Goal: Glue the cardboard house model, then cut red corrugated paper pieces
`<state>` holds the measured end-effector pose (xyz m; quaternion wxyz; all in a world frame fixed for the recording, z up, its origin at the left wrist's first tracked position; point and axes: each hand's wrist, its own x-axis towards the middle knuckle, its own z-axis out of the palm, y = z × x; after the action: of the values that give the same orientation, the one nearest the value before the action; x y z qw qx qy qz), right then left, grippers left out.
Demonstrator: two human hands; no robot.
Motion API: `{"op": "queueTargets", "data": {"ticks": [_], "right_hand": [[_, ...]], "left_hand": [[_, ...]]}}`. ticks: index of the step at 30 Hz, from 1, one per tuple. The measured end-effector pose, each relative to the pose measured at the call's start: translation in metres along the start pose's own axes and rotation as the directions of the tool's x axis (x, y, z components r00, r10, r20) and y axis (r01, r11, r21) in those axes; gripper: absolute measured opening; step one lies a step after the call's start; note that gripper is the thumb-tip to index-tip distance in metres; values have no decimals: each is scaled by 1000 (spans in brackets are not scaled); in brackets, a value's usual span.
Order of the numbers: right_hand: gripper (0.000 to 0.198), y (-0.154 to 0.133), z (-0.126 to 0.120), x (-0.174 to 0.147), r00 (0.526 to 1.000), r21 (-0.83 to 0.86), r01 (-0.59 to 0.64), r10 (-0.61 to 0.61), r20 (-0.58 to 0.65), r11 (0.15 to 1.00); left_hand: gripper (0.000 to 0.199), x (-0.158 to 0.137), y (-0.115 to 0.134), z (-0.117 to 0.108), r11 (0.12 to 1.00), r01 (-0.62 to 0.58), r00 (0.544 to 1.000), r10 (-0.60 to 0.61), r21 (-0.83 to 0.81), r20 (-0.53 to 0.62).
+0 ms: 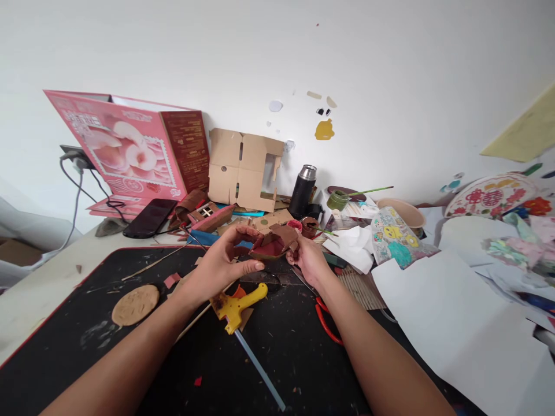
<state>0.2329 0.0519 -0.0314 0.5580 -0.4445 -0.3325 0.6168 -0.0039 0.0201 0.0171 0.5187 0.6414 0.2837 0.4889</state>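
Note:
My right hand (307, 254) grips a small brown folded cardboard piece (284, 236) with a reddish inner side, pinching its right edge. At the left end of the piece, my left hand (229, 257) is curved with thumb and fingers wide apart; whether its fingertips touch the cardboard I cannot tell. Below the hands a yellow hot glue gun (234, 306) lies on the black mat (169, 370), with a long glue stick (260, 361) coming out of it. Red-handled scissors (323, 320) lie partly under my right forearm.
A round tan disc (135, 304) lies on the mat's left side. Behind are a phone (150, 218), a pink box (130, 150), a cardboard sheet (245, 167), a black thermos (302, 190) and a green paint jar (337, 200). White paper (459, 323) covers the right side.

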Motion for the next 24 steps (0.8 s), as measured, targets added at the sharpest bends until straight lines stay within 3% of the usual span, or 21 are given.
{"op": "queueTargets", "data": {"ticks": [24], "right_hand": [[56, 0, 0, 1, 1000, -25, -19, 19, 6, 1000]], "left_hand": [[50, 0, 1, 2, 1000, 0, 1000, 0, 8, -26]]}}
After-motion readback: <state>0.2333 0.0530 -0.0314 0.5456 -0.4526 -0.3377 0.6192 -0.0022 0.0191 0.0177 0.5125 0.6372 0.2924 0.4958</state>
